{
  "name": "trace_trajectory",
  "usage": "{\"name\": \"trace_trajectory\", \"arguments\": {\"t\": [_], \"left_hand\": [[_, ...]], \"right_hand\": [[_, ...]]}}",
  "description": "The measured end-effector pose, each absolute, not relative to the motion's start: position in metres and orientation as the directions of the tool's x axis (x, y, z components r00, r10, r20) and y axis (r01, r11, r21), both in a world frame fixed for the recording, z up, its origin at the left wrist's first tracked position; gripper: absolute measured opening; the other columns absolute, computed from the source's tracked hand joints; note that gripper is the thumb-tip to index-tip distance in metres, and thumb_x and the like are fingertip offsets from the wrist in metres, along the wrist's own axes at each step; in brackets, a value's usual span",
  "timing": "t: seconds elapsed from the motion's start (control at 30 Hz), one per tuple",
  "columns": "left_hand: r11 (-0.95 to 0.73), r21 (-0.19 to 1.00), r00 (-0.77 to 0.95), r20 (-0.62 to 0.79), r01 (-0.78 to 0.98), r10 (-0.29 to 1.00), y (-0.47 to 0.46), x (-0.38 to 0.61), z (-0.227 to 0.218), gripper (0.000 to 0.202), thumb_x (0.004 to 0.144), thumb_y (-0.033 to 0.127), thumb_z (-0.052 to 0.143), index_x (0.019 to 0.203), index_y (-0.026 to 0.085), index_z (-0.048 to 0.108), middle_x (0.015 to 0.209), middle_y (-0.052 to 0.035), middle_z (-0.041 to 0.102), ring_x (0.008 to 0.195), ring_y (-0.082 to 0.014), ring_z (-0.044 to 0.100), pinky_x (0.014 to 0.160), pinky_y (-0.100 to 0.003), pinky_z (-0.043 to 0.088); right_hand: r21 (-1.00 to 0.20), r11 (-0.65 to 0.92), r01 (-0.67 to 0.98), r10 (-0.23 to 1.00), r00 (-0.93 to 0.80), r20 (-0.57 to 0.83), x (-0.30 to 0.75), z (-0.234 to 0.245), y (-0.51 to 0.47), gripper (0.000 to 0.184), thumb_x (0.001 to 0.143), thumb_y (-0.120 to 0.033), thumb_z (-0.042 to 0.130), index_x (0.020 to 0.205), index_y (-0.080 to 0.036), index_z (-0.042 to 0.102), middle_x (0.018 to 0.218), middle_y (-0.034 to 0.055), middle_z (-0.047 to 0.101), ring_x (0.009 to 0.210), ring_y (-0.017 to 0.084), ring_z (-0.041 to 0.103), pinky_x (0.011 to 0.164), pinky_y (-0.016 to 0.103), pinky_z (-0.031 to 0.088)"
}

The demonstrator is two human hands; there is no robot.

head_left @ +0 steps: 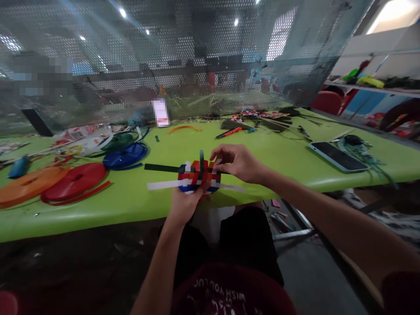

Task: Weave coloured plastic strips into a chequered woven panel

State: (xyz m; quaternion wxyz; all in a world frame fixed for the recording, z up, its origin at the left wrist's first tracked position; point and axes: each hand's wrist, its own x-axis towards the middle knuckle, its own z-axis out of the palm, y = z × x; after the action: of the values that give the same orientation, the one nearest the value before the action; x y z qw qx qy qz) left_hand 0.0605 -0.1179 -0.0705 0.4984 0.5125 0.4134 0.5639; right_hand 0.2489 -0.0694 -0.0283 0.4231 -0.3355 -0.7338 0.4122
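My left hand point(183, 203) grips from below a small woven piece point(198, 177) made of red, white, blue and dark green strips, held over the front edge of the green table point(138, 197). Loose strip ends stick out of it: a white one point(162, 185) to the left, a dark green one point(162, 168) to the left and another green one upward. My right hand point(238, 162) reaches in from the right, its fingers pinched on a strip at the top right of the woven piece.
Rolls of strip lie on the table's left: orange point(28, 186), red point(75, 181), blue point(126, 156). A phone point(337, 156) lies at the right. Strip scraps and a red pen point(229, 132) lie at the back. A perforated screen point(183, 57) stands behind the table.
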Motion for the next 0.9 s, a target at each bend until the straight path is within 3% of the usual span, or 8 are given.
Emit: {"name": "trace_trajectory", "arguments": {"t": [0.1,0.2,0.37,0.43,0.53,0.6,0.67,0.9], "left_hand": [[-0.16,0.975,0.028,0.166,-0.152,0.986,-0.119,0.061,-0.068,0.036,0.063,0.031,0.089,0.092,0.016,0.075,0.086,-0.0065,0.078,0.068,-0.0206,0.072,0.054,-0.028,0.063],[-0.151,0.971,0.072,0.166,-0.184,0.983,-0.118,0.061,-0.069,0.034,0.064,0.032,0.089,0.091,0.017,0.075,0.086,-0.0067,0.078,0.064,-0.0194,0.071,0.051,-0.027,0.062],[-0.147,0.974,0.101,0.166,-0.173,0.981,-0.117,0.059,-0.071,0.025,0.069,0.029,0.085,0.086,0.015,0.073,0.077,-0.0056,0.076,0.052,-0.0145,0.065,0.048,-0.025,0.059],[-0.159,0.976,0.116,0.176,-0.147,0.977,-0.116,0.059,-0.071,0.022,0.07,0.027,0.083,0.084,0.014,0.072,0.076,-0.0063,0.076,0.051,-0.0138,0.064,0.048,-0.025,0.058],[-0.164,0.978,0.13,0.181,-0.133,0.975,-0.116,0.06,-0.07,0.02,0.07,0.026,0.083,0.083,0.014,0.073,0.078,-0.0069,0.076,0.052,-0.0145,0.065,0.048,-0.025,0.059],[-0.17,0.976,0.122,0.187,-0.133,0.975,-0.116,0.06,-0.069,0.02,0.069,0.025,0.083,0.082,0.014,0.073,0.076,-0.0057,0.075,0.052,-0.0142,0.064,0.048,-0.026,0.059],[-0.18,0.976,0.116,0.195,-0.123,0.974,-0.116,0.061,-0.07,0.019,0.068,0.025,0.084,0.079,0.014,0.073,0.073,-0.0048,0.074,0.05,-0.0136,0.063,0.048,-0.026,0.059],[-0.226,0.97,0.082,0.233,-0.09,0.969,-0.115,0.06,-0.073,0.023,0.072,0.033,0.081,0.08,0.014,0.071,0.07,-0.004,0.074,0.048,-0.0151,0.064,0.05,-0.027,0.059]], "right_hand": [[-0.893,0.415,0.176,0.796,-0.545,0.262,0.253,-0.015,-0.061,0.041,0.072,-0.028,0.078,0.106,-0.017,0.058,0.081,0.0013,0.064,0.075,0.016,0.061,0.069,0.03,0.05],[-0.839,0.487,0.243,0.738,-0.628,0.247,0.257,0.01,-0.057,0.065,0.07,-0.03,0.083,0.127,-0.018,0.053,0.11,0.008,0.063,0.098,0.02,0.064,0.083,0.034,0.054],[-0.647,0.713,0.27,0.644,-0.617,0.452,0.244,0.056,-0.07,0.057,0.077,-0.018,0.077,0.131,-0.015,0.057,0.123,0.0103,0.063,0.116,0.024,0.059,0.102,0.038,0.046],[-0.579,0.771,0.266,0.553,-0.731,0.401,0.229,0.068,-0.071,0.048,0.077,-0.012,0.075,0.124,-0.012,0.063,0.118,0.0097,0.067,0.112,0.023,0.061,0.101,0.036,0.045],[-0.541,0.794,0.278,0.449,-0.868,0.213,0.203,0.079,-0.061,0.046,0.071,-0.007,0.078,0.116,-0.008,0.067,0.108,0.01,0.07,0.098,0.02,0.064,0.085,0.031,0.049],[-0.524,0.772,0.36,0.412,-0.911,-0.02,0.187,0.082,-0.05,0.031,0.068,-0.006,0.079,0.098,-0.007,0.071,0.084,0.0031,0.071,0.074,0.014,0.062,0.066,0.026,0.046],[-0.479,0.781,0.402,0.379,-0.914,-0.149,0.174,0.083,-0.042,0.013,0.07,-0.004,0.076,0.081,-0.008,0.071,0.066,-0.0028,0.065,0.062,0.01,0.056,0.058,0.024,0.039],[-0.535,0.745,0.399,0.348,-0.916,-0.198,0.159,0.074,-0.045,0.016,0.07,0.004,0.066,0.075,-0.011,0.071,0.059,-0.0072,0.058,0.06,0.007,0.05,0.056,0.022,0.034]]}}
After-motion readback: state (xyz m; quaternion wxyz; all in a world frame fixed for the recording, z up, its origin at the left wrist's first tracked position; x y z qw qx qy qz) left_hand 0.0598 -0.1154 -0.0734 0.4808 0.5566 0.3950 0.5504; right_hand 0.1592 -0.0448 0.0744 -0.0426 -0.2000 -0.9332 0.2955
